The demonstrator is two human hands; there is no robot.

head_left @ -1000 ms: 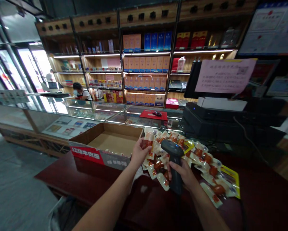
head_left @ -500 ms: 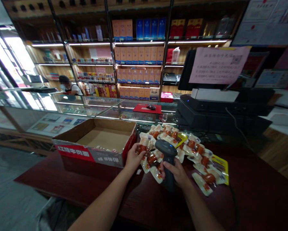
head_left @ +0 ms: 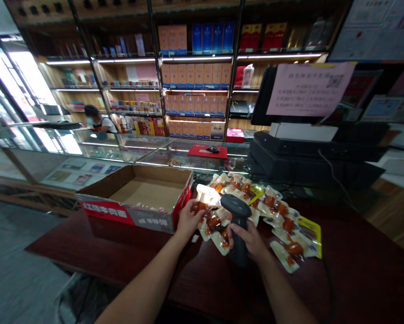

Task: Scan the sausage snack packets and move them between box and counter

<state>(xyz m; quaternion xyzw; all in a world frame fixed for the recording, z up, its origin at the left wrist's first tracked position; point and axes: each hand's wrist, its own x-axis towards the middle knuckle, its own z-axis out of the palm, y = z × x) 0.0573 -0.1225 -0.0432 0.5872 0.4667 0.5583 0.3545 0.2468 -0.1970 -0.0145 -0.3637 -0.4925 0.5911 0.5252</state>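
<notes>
My left hand (head_left: 187, 219) is closed on a small clear snack packet (head_left: 202, 201) with a red-brown piece inside, held just in front of the scanner head. My right hand (head_left: 247, 238) grips the handle of a black barcode scanner (head_left: 237, 211), its head pointing at that packet. Behind both hands, a pile of several similar snack packets (head_left: 272, 211) lies spread over the dark red counter (head_left: 357, 279). An open cardboard box (head_left: 137, 198) with a red label stands just left of my left hand.
A black cash register with a pink notice (head_left: 310, 90) stands at the right behind the packets. Glass display counters (head_left: 127, 150) run behind the box, with a red mouse pad (head_left: 207, 151). Shelves of boxed goods fill the back wall. A person (head_left: 96, 119) sits far left.
The view has dropped and shifted slightly. My left hand has brought the packet down, closer to the scanner head. My right hand still holds the scanner in the same spot.
</notes>
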